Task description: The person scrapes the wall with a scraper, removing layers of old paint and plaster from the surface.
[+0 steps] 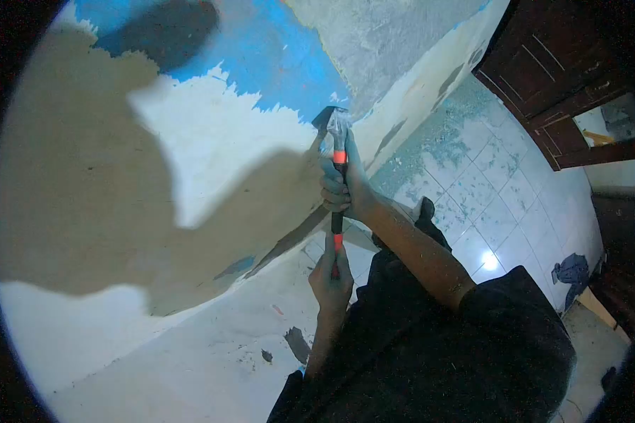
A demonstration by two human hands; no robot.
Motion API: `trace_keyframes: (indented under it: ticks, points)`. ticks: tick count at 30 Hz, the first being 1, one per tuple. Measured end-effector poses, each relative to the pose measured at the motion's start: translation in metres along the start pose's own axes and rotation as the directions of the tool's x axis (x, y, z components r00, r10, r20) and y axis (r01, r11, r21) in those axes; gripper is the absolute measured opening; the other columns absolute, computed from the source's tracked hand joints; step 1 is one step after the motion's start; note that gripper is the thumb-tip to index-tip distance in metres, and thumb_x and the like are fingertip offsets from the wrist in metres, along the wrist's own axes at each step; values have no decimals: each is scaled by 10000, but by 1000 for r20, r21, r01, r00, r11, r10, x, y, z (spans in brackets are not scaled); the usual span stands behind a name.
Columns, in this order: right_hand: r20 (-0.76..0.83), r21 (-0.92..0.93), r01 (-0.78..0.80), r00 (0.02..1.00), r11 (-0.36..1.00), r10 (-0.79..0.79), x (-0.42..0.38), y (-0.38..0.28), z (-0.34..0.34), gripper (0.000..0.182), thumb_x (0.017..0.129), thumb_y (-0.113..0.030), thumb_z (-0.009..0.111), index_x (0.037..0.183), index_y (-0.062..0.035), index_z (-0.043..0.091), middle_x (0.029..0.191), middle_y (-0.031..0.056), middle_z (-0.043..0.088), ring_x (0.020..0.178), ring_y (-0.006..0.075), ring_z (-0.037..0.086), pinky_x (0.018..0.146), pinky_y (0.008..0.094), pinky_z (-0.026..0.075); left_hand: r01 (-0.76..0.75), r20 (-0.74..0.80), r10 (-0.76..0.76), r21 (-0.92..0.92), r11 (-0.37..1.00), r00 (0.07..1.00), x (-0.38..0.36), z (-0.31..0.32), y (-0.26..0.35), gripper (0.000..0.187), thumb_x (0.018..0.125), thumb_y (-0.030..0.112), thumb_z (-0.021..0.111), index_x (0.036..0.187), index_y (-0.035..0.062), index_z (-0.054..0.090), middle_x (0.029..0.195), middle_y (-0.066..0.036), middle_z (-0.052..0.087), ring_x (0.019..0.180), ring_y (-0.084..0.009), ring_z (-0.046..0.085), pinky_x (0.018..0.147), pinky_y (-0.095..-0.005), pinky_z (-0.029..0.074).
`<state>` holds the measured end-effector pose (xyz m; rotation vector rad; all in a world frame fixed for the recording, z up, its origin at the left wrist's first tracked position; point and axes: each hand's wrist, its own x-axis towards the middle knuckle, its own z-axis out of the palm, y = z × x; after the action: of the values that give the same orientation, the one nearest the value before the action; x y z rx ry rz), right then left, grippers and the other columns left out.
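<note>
Both my hands grip a long-handled scraper (339,168) with a black handle and orange-red bands. My right hand (347,185) is wrapped round its upper part, just below the metal neck. Lower down, my left hand (331,283) is closed round the end of the handle. The scraper's wide head is at the wall (212,134), by the ragged edge between the white layer and the blue paint (275,56). Whether the blade touches the wall is hard to tell. A bare grey patch (381,42) adjoins the blue.
Flakes and dust lie over the tiled floor (497,211) along the wall's foot. A dark brown wooden piece of furniture (536,63) stands at the upper right. A crumpled dark cloth (571,271) is on the floor at right. Shadows cover much of the wall.
</note>
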<state>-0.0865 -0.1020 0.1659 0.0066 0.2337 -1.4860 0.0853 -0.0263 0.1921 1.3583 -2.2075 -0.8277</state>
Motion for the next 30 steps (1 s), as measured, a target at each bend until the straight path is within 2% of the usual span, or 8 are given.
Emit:
trace_keyframes:
  ticks: [3, 5, 6, 17, 21, 25, 27, 30]
  points:
    - [-38, 16, -31, 999, 999, 31, -2, 3, 9, 673, 778, -759, 225, 487, -156, 298, 359, -41, 209, 253, 86, 178, 241, 229, 152, -56, -23, 56, 27, 998, 998, -3, 4, -4, 349, 855, 43, 544, 1202, 11, 521, 632, -110, 569, 536, -96, 513, 488, -253, 414]
    - [-74, 40, -42, 996, 998, 45, -3, -3, 8, 672, 782, -755, 222, 490, -154, 300, 360, -42, 210, 253, 84, 182, 239, 229, 149, -74, -126, 64, -76, 994, 990, -4, 12, 0, 391, 835, 39, 567, 1221, 32, 510, 563, -80, 485, 465, -114, 444, 433, -258, 360]
    - [-51, 28, -29, 998, 999, 30, -3, -8, 4, 670, 784, -752, 224, 490, -155, 301, 361, -43, 212, 252, 82, 186, 239, 228, 149, 12, -64, -13, -18, 1000, 998, -2, 12, 7, 385, 837, 43, 567, 1219, 38, 514, 562, -80, 481, 471, -104, 444, 436, -255, 362]
    - [-25, 34, -42, 999, 999, 43, -6, -11, 1, 663, 781, -754, 245, 485, -163, 299, 369, -39, 217, 264, 80, 178, 249, 230, 159, 2, -41, -3, -32, 999, 999, -2, 13, 10, 350, 883, 81, 526, 1225, 14, 502, 580, -17, 481, 520, -43, 392, 450, -212, 327]
    - [-44, 47, -94, 994, 994, 96, -3, -4, 7, 662, 776, -760, 237, 488, -170, 324, 375, -43, 288, 265, 91, 241, 243, 247, 187, 118, -58, -121, -50, 992, 991, -11, 10, 19, 351, 889, 90, 512, 1225, -10, 491, 577, -17, 448, 527, -50, 375, 452, -214, 328]
    - [2, 37, -107, 994, 994, 107, -7, -14, -2, 672, 758, -778, 244, 482, -169, 316, 370, -49, 279, 265, 95, 236, 247, 252, 189, 38, -36, -37, 22, 999, 999, -3, 19, 15, 359, 885, 90, 512, 1231, -4, 489, 590, -50, 514, 509, -56, 405, 453, -220, 343]
    - [-64, 51, -140, 988, 989, 144, -9, -15, 7, 682, 741, -793, 253, 476, -166, 305, 373, -45, 281, 265, 93, 234, 249, 248, 184, 5, -66, -7, -33, 999, 998, -6, 17, 14, 370, 881, 92, 520, 1237, 0, 484, 591, -65, 528, 499, -61, 421, 448, -228, 350]
    - [-42, 16, -148, 988, 989, 148, -9, -15, 4, 689, 748, -785, 250, 471, -156, 294, 365, -34, 258, 255, 96, 208, 247, 249, 169, 71, -87, -72, -22, 997, 994, -10, 20, 22, 361, 883, 81, 514, 1230, -10, 486, 586, -42, 512, 501, -58, 416, 442, -225, 344]
